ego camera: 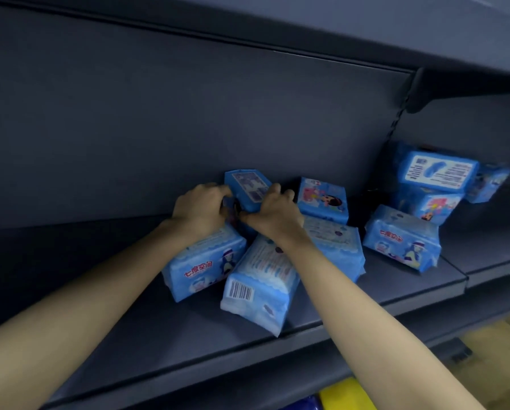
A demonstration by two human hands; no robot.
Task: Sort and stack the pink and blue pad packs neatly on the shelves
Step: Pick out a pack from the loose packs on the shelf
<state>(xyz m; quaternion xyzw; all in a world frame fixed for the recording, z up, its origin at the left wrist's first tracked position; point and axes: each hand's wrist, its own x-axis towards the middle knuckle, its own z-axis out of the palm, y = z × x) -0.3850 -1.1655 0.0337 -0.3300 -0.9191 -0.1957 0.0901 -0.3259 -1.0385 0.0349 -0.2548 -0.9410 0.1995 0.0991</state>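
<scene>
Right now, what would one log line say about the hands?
left hand: grips blue pack | right hand: grips same pack | place: shelf | state: other blue packs unsorted around

Dim, bluish light is filling the view; the back panel (129,128) is lying in flat shade; light is falling from the near side, brightening the forearms (99,291) and the front packs (259,288); a dark shadow is pooling between the left hand (199,207) and right hand (273,213), under the pack (247,186) they are gripping; motion blur is smearing the far packs (437,173) at right and the upper shelf (425,34); shelf lines are bowing toward the edges.
</scene>
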